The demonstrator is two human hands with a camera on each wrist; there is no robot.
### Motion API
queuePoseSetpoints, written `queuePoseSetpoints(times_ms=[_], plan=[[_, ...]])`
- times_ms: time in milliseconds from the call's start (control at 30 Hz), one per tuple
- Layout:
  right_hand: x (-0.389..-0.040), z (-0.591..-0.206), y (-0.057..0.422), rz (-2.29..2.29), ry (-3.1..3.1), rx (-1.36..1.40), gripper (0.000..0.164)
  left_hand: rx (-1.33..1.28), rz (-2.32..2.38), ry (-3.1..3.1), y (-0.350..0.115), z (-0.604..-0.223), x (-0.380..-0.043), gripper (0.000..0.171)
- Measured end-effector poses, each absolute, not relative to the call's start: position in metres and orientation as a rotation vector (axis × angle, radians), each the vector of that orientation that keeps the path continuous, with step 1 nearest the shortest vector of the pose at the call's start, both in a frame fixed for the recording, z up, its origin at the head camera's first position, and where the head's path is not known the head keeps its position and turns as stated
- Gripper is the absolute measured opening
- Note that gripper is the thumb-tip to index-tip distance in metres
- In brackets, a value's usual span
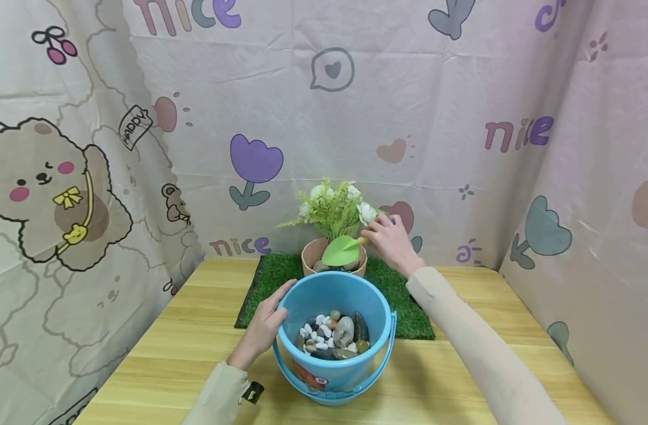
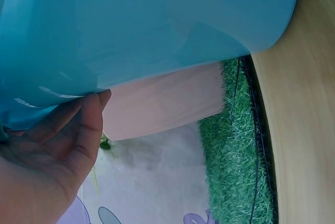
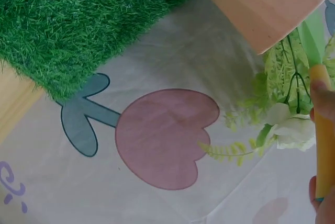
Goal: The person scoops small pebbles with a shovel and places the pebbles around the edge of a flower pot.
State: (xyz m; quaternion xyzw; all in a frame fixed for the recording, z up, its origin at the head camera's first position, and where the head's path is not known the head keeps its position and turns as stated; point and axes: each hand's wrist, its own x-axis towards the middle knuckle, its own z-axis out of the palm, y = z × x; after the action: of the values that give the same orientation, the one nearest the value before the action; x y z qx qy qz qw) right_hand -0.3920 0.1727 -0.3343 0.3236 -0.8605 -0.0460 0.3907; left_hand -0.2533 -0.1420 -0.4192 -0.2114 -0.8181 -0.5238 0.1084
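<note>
My left hand [image 1: 264, 323] grips the rim of a light blue bucket [image 1: 331, 375] at its left side, thumb over the edge; in the left wrist view the fingers [image 2: 90, 124] lie against its outer wall. Inside are white pebbles [image 1: 320, 333] and larger grey and brown stones [image 1: 344, 332]. With my right hand [image 1: 392, 241] I hold a small trowel with a green blade [image 1: 341, 251] and a yellow handle [image 3: 323, 135]. The blade is over a pinkish pot [image 1: 308, 258] that holds stones and a plant with white flowers [image 1: 331, 206].
Pot and bucket stand close together, the pot on a green artificial turf mat [image 1: 390, 295] at the back of the wooden table [image 1: 170, 348]. The bucket's handle [image 1: 337, 396] hangs down in front. A printed curtain [image 1: 324, 130] encloses the back and sides.
</note>
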Motion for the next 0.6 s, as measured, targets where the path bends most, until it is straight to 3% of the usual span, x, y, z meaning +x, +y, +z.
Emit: queuePoseSetpoints(times_ms=[600], plan=[[-0.374,-0.345,0.174,-0.053,-2.404,0.752,0.024,-0.631,-1.545,-2.411,-0.144,-0.419,-0.254,0.064]])
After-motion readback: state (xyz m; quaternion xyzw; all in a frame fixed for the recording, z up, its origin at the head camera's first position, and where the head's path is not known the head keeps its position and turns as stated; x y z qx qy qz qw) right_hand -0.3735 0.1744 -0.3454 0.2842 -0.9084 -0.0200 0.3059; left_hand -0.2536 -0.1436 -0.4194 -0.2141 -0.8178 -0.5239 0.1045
